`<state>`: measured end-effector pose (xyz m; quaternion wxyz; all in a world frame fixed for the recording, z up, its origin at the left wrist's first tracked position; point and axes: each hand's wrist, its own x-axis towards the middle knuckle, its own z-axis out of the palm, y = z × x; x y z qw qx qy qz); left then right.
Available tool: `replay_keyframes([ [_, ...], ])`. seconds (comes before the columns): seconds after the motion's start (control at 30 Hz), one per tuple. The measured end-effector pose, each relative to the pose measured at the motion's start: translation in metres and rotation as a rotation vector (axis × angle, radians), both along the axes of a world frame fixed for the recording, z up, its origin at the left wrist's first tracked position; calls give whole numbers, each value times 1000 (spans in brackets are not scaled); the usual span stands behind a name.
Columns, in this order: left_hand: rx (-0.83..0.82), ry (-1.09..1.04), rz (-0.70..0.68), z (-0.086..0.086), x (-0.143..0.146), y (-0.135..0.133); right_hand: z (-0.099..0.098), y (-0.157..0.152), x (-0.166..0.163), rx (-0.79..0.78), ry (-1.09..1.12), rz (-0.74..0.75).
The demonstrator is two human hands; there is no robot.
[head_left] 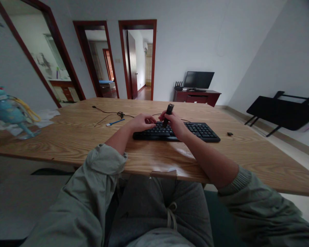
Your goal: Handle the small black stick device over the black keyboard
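Observation:
A black keyboard [201, 132] lies on the wooden table in front of me. My left hand [143, 122] rests over its left end, fingers reaching flat across the keys and holding nothing. In my right hand [177, 126] is a short black stick-shaped tool [169, 112], held upright with its lower end down at the middle keys. Its exact kind and its tip cannot be made out. Left of the keyboard lies a small blue brush [115, 122] with a white end.
A thin black cable [105, 111] loops behind the keyboard, across the table [74, 137]. A small black object [229, 134] lies to the right. At the far left stands a light-blue figure-like object [7, 109] with a yellow strap, near crumpled white sheets.

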<state>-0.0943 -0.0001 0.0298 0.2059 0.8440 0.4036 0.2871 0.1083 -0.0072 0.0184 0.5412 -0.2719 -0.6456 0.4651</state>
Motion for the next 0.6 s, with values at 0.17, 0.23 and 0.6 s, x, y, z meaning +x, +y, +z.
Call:
replay_keyframes([
  [0.17, -93, -12, -59, -2, -14, -11, 0, -1, -18, 54, -144, 20],
  [0.23, -118, 25, -59, -2, -14, -15, -1, -1, -18, 90, -184, 38],
  [0.6, -170, 176, -35, -10, -3, -15, -11, 3, -3, 209, -237, 10],
])
